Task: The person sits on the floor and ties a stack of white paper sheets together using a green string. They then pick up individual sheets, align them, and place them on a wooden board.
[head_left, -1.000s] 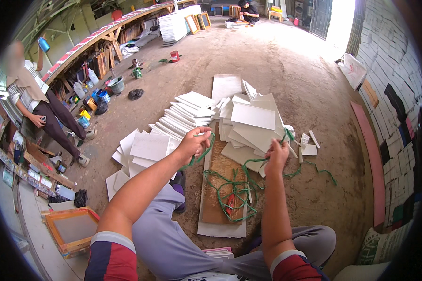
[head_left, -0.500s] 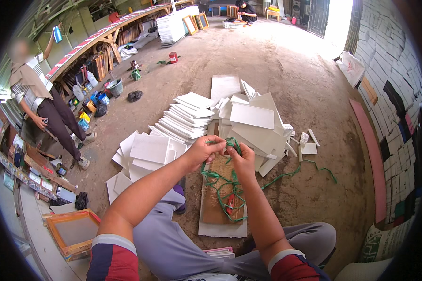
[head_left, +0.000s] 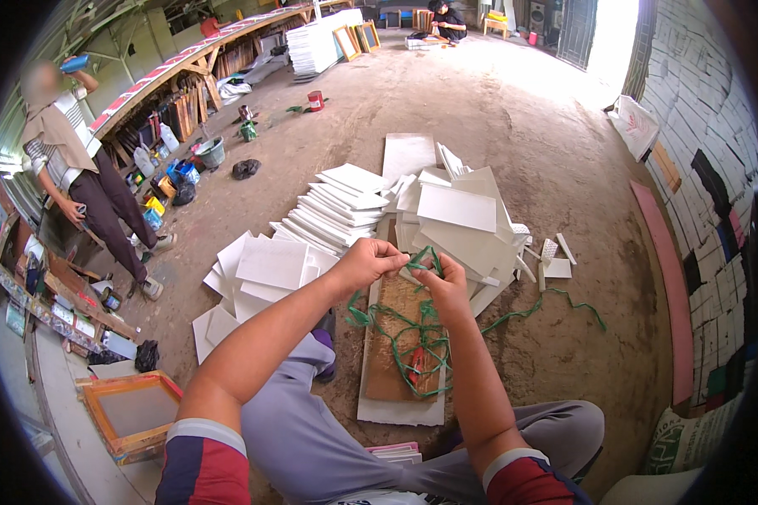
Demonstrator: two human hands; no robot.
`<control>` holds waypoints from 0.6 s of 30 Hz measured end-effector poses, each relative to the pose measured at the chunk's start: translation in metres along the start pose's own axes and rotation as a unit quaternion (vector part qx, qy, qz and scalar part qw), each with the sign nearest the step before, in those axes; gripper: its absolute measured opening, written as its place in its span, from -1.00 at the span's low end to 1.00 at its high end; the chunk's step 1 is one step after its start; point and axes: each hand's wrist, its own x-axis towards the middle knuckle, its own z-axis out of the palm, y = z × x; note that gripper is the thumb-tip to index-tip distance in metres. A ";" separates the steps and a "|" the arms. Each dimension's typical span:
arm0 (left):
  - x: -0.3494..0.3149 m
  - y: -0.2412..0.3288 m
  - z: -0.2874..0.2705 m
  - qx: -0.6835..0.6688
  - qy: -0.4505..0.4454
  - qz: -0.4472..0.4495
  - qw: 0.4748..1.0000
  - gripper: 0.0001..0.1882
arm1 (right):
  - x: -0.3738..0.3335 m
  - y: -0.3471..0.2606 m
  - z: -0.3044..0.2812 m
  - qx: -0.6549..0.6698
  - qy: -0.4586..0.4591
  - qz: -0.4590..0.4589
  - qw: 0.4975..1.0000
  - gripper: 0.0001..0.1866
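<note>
Both my hands are raised in front of me, pinching a length of green plastic twine [head_left: 421,264]. My left hand [head_left: 369,266] grips it between thumb and forefinger; my right hand [head_left: 446,286] has a small bunch of it in the fingers. Loose loops of the twine fall below onto a brown wooden board [head_left: 393,376], which lies on a white panel [head_left: 400,411]. A red-handled object [head_left: 416,360] rests among the loops, its kind partly hidden. One strand runs off to the right across the floor.
Stacks of white sheets [head_left: 333,206] fan out beyond the board, with more white panels [head_left: 456,208] to the right. Small white offcuts [head_left: 556,268] lie farther right. A screen frame [head_left: 135,412] sits at lower left. A person [head_left: 80,160] stands at left, drinking; another person [head_left: 448,23] crouches far off.
My hands have drawn slightly apart, and the twine bunch between them has loosened. The hanging loops have shifted. The standing person has raised the blue bottle to the mouth.
</note>
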 end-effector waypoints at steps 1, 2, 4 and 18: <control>-0.001 0.001 0.002 -0.017 0.007 0.007 1.000 -0.69 | 0.000 -0.002 -0.002 0.011 -0.003 0.017 1.000 -0.86; -0.003 0.003 0.004 -0.034 0.014 0.015 0.999 -0.69 | -0.001 -0.005 -0.002 0.041 0.000 0.021 0.999 -0.86; -0.005 0.008 0.004 -0.041 0.028 0.014 0.999 -0.70 | -0.004 -0.014 0.000 0.101 0.005 0.030 0.994 -0.85; 0.008 -0.029 -0.045 0.180 0.050 0.003 0.982 -0.62 | 0.028 0.027 -0.095 -0.267 0.156 -0.077 0.948 -0.67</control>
